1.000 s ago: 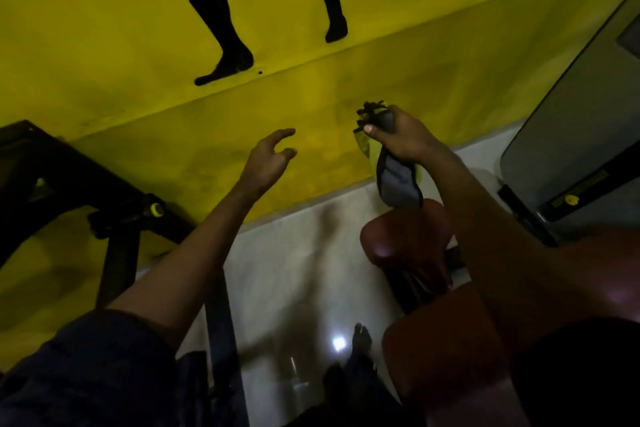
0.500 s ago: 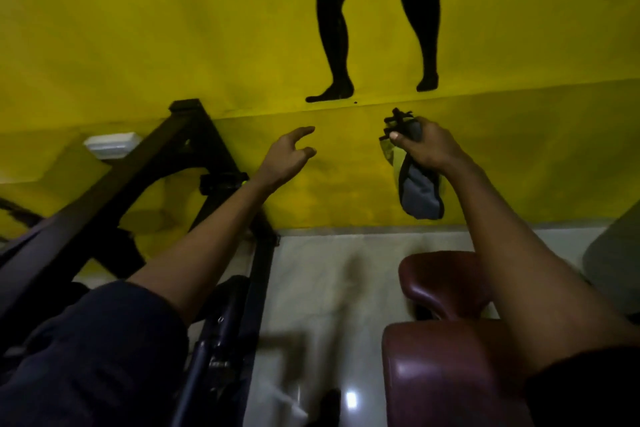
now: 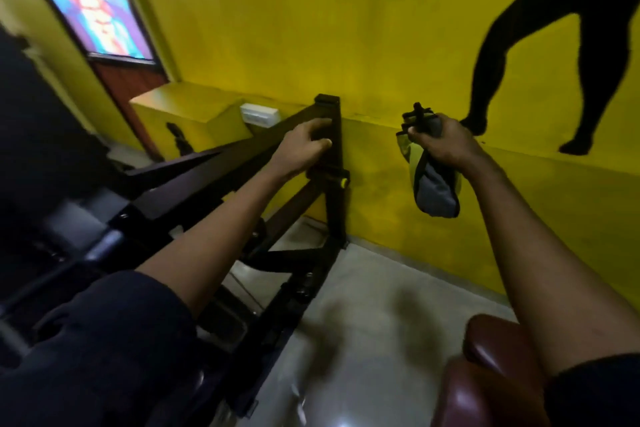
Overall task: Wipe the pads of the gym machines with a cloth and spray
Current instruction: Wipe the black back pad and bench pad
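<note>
At the lower right of the frame, nearest the camera, sit two glossy, rounded maroon pads [image 3: 485, 399], with the right forearm passing above them. Lower left, a dark sleeve [image 3: 97, 350] covers the left upper arm. Beyond these, a pale floor [image 3: 367, 288] runs to the wall. Mid-frame, the left hand [image 3: 301, 149] curls its fingers and thumb onto the black machine frame [image 3: 332, 215] near the top of its upright post. To its right, apart from the frame, the right hand [image 3: 446, 144] is closed round a grey and yellow-green cloth [image 3: 434, 196]. The cloth hangs below the fist, in the air before the wall. Something black sticks up above the knuckles (too blurred to name). Farthest off, the yellow wall [image 3: 277, 28] bears painted black legs [image 3: 502, 52] at upper right, a white box [image 3: 259, 113] and, upper left, a bright poster [image 3: 86, 0].
</note>
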Action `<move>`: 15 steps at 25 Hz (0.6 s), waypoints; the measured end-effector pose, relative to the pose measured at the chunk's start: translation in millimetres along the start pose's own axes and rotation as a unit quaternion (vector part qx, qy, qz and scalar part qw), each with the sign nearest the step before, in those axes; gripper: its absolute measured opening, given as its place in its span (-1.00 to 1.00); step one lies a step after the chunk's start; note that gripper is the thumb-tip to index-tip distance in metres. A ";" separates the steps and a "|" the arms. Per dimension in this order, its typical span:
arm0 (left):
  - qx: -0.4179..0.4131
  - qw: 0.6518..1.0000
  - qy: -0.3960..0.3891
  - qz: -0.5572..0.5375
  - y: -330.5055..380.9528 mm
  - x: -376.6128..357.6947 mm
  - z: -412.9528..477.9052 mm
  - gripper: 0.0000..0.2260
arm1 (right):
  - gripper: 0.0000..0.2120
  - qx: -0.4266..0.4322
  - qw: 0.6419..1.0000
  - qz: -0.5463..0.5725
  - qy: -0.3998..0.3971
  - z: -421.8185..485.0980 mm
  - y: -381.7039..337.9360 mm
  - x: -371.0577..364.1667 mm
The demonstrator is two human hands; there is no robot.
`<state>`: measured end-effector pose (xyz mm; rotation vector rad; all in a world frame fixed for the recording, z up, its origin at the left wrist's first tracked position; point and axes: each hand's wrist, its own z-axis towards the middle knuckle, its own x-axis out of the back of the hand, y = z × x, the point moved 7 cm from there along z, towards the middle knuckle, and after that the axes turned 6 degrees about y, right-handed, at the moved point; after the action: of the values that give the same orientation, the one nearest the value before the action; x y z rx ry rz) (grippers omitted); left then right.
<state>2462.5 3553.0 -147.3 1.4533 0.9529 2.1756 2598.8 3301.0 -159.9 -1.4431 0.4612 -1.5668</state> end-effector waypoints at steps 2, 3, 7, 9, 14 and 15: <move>0.025 0.999 0.034 0.012 -23.4 44.3 -13.6 -0.57 | -0.55 0.021 1.000 0.005 -0.020 5.4 -33.7 -33.0; 0.040 0.998 0.050 0.020 -37.4 66.9 -21.9 -0.57 | -0.55 0.034 0.999 0.002 -0.032 5.6 -52.7 -51.3; 0.062 0.991 0.099 0.066 -80.2 146.4 -55.4 -0.57 | -0.57 0.082 0.993 0.014 -0.083 0.1 -125.6 -120.6; 0.071 0.987 0.113 0.085 -90.9 175.5 -70.5 -0.56 | -0.55 0.104 0.989 0.019 -0.102 -5.0 -154.4 -146.6; 0.131 0.969 0.186 0.092 -112.0 259.3 -131.7 -0.56 | -0.49 0.171 0.969 0.034 -0.175 -29.7 -233.4 -214.7; 0.144 0.964 0.205 0.087 -113.9 275.1 -148.0 -0.57 | -0.50 0.182 0.964 0.039 -0.190 -36.4 -247.5 -225.7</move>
<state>2207.0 3754.6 -79.0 1.2643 1.3747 2.6222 2447.3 3596.8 -104.7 -1.3731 -0.0001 -1.1969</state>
